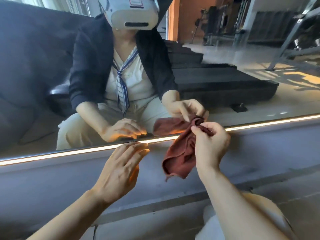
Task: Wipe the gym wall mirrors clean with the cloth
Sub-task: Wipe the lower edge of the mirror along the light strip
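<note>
The right hand (210, 144) pinched the rust-red cloth (180, 158) by its upper corner, thumb and forefinger closed on a bunched fold close against the bottom edge of the mirror (225, 49). The rest of the cloth hung loose and crumpled toward seven o'clock from that hand, in front of the grey wall base (259, 149) below the glass. Whether the bunched corner actually touched the glass could not be told.

The left hand (121, 170) held nothing. Its fingers were spread and lightly curved, palm turned away from the camera, fingertips reaching up to the lit strip (69, 152) that ran along the mirror's lower edge. It sat at about nine o'clock from the cloth, near it but not in contact.

The lit strip crossed the view on a slant, from the left edge up toward three o'clock, glowing warm white. Below it lay the grey wall base and then a stepped grey ledge (155, 205).

The mirror filled the upper half of the view. In it the person's reflection crouched, wearing a dark jacket, a pale top and a white headset (133, 13), with both hands and the cloth mirrored just above the strip. At one to two o'clock the glass showed stacked black platforms (225, 80), a sunlit floor and grey gym frames (294, 32). The glass there looked hazy and streaked.
</note>
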Action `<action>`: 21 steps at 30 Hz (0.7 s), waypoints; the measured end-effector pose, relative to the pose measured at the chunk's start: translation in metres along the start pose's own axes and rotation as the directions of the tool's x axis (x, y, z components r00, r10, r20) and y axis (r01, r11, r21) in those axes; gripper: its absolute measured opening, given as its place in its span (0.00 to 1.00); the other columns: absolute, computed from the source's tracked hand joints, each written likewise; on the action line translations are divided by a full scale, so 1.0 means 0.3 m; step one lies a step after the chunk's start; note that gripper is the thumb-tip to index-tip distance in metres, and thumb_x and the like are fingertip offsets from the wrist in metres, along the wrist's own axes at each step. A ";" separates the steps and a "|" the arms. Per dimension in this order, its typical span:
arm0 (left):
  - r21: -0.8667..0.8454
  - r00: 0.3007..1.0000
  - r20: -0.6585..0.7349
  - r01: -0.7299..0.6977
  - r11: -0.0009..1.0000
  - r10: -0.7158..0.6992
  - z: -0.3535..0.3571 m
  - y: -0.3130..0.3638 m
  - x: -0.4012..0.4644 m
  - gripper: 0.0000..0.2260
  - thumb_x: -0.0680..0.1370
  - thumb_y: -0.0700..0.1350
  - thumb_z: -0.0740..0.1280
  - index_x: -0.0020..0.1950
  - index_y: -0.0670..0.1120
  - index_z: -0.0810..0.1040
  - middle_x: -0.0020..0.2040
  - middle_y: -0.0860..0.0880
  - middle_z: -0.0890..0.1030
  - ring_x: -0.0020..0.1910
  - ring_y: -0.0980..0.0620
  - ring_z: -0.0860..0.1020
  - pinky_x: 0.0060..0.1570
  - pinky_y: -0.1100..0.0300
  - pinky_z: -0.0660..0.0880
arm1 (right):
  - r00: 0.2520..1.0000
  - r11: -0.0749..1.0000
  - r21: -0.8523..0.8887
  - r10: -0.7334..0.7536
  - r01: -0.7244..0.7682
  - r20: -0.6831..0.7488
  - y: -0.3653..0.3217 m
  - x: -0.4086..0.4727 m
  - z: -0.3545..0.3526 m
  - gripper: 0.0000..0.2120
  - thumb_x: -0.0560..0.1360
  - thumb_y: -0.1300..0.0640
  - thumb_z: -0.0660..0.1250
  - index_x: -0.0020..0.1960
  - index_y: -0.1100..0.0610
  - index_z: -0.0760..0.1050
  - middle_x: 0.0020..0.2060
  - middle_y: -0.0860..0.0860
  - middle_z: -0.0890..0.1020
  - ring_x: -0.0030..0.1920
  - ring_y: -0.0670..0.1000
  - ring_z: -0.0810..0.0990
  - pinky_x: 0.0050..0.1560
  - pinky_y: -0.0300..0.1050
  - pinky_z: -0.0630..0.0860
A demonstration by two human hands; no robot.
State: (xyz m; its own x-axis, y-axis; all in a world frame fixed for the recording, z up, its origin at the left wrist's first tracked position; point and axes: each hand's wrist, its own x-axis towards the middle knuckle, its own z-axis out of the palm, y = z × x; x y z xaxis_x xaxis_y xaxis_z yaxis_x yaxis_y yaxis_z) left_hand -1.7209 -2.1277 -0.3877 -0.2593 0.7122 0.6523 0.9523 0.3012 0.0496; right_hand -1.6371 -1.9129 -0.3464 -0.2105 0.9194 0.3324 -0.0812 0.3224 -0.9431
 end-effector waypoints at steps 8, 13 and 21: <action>-0.012 0.993 -0.078 0.089 0.996 -0.090 -0.066 -0.097 -0.063 0.22 0.72 0.29 0.65 0.66 0.40 0.72 0.64 0.40 0.75 0.62 0.41 0.73 0.70 0.56 0.63 | 0.948 0.948 -0.078 -0.302 0.310 0.104 -0.021 -0.345 0.210 0.07 0.66 0.66 0.71 0.43 0.59 0.78 0.48 0.52 0.75 0.48 0.57 0.77 0.54 0.40 0.73; -0.027 0.994 0.001 0.112 0.993 -0.112 -0.094 -0.131 -0.121 0.19 0.74 0.32 0.64 0.65 0.38 0.78 0.66 0.41 0.76 0.64 0.41 0.73 0.70 0.58 0.61 | 0.982 0.985 0.028 -0.166 0.169 -0.091 -0.046 -0.323 0.216 0.09 0.66 0.63 0.74 0.43 0.54 0.79 0.43 0.54 0.81 0.45 0.50 0.78 0.48 0.34 0.72; -0.029 0.994 0.019 0.107 0.994 -0.106 -0.171 -0.196 -0.164 0.22 0.72 0.32 0.65 0.66 0.40 0.77 0.66 0.40 0.77 0.65 0.41 0.73 0.69 0.54 0.64 | 0.954 0.975 -0.133 -0.206 0.179 -0.220 -0.029 -0.369 0.284 0.09 0.68 0.68 0.70 0.48 0.64 0.79 0.49 0.60 0.77 0.51 0.58 0.75 0.57 0.50 0.71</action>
State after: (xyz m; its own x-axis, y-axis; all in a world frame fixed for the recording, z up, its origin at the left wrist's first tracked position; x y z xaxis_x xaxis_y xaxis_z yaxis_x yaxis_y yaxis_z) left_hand -1.7559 -2.2130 -0.3839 -0.3621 0.6884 0.6285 0.9234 0.3570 0.1411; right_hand -1.6961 -2.0366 -0.3744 0.0302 0.8600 0.5093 0.0128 0.5092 -0.8606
